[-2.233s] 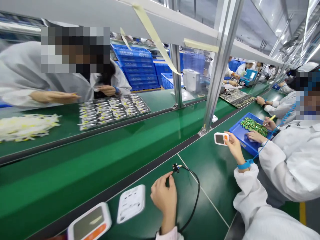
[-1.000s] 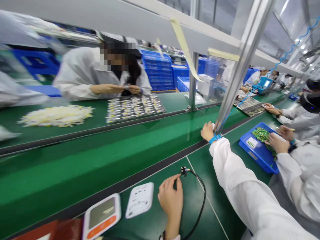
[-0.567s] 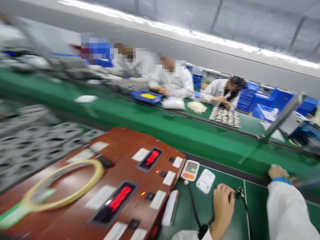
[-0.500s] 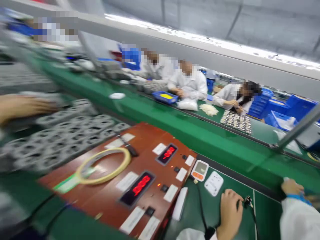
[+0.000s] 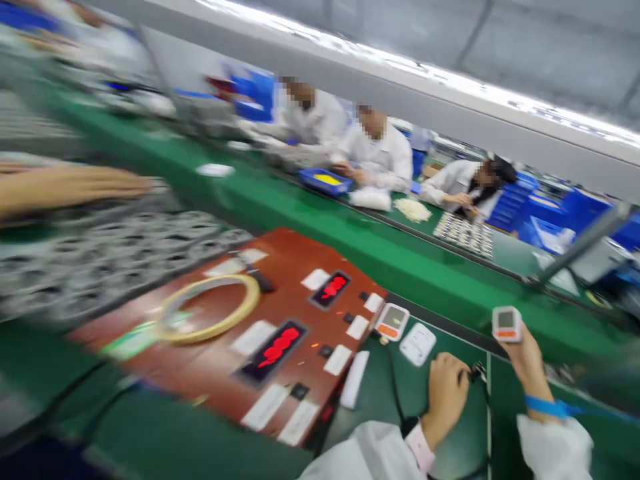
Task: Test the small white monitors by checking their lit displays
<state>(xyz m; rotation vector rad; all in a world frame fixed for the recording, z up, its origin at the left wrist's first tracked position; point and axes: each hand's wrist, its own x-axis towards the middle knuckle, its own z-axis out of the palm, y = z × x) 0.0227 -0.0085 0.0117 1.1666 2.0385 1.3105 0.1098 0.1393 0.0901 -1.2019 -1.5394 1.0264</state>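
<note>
My left hand [image 5: 445, 393] rests on the green mat at the bottom, fingers curled round the black plug [image 5: 477, 373] of a black cable. My right hand [image 5: 523, 353], with a blue strap at the wrist, is raised just right of it. It grips a small white device [image 5: 506, 323] with a screen and an orange button, held upright above the mat. The two hands are about a hand's width apart. The picture is blurred by motion.
A brown test console [image 5: 300, 313] with red readouts lies to the left, with a yellow tape ring [image 5: 210, 317] on it. Beside it are two white devices [image 5: 393, 321] [image 5: 417, 343]. Grey trays [image 5: 100, 260] and a co-worker's arm [image 5: 65, 187] are at far left. Beyond the green belt [image 5: 310, 220], people sit.
My head has swung left, bringing the console and trays into view. My right hand went out to the belt's edge and now holds a white device up. My left hand stayed on the plug.
</note>
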